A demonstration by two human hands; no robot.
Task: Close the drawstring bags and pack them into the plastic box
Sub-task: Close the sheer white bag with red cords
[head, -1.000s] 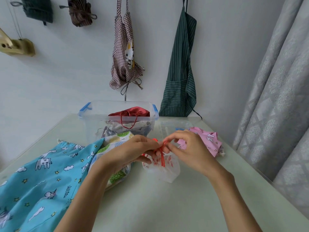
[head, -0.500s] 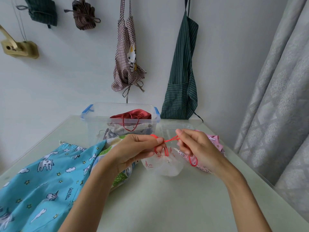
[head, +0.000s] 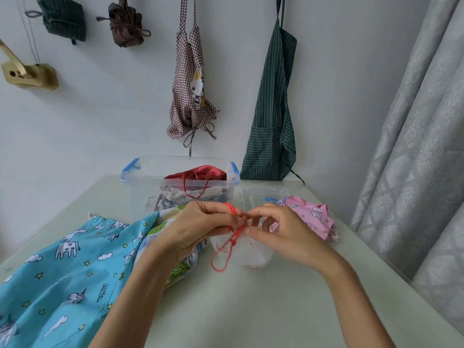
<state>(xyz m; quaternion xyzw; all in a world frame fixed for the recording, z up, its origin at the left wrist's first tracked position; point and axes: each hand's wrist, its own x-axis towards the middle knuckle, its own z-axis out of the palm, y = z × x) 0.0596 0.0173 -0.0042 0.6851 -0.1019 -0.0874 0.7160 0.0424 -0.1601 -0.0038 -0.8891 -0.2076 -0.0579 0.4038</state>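
Observation:
A small white drawstring bag [head: 247,254] lies on the table in front of me, its red cord [head: 227,247] hanging in a loop to its left. My left hand [head: 198,229] and my right hand [head: 283,232] meet above the bag's mouth, both pinching the red cord. Behind them stands the clear plastic box [head: 140,182] with blue latches, holding a dark red bag [head: 200,173] on top of other patterned bags. A large blue unicorn-print bag [head: 62,267] lies at the left, a green-leaf print bag [head: 180,268] sits under my left wrist, and a pink bag [head: 311,217] rests at the right.
The box's clear lid [head: 261,194] lies flat right of the box. Aprons [head: 272,116] hang on the wall behind the table. A grey curtain [head: 414,146] hangs along the table's right edge. Bare tabletop [head: 251,310] stretches toward me.
My right hand, which had drawn the red cord out to the right, has come back in to meet my left hand over the white bag. The cord's loop now hangs down at the left.

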